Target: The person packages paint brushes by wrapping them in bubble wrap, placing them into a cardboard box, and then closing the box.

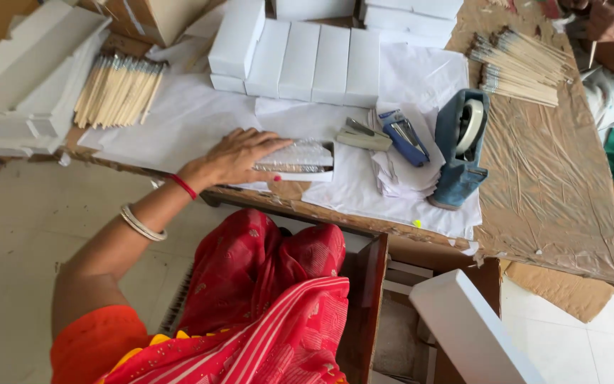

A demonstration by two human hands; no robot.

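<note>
The silvery packet (296,158) is pressed flat at the worktop (548,185) edge under the left hand (232,158), fingers spread open; even pressure is advisable (right hand unseen).

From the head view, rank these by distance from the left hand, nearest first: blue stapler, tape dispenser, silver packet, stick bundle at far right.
From the left hand:
1. Silver packet, under its fingertips.
2. Blue stapler, right of the packet on the white paper.
3. Tape dispenser, just right of the stapler.
4. Stick bundle, far right, on the brown sheet near another person's hand.
</note>
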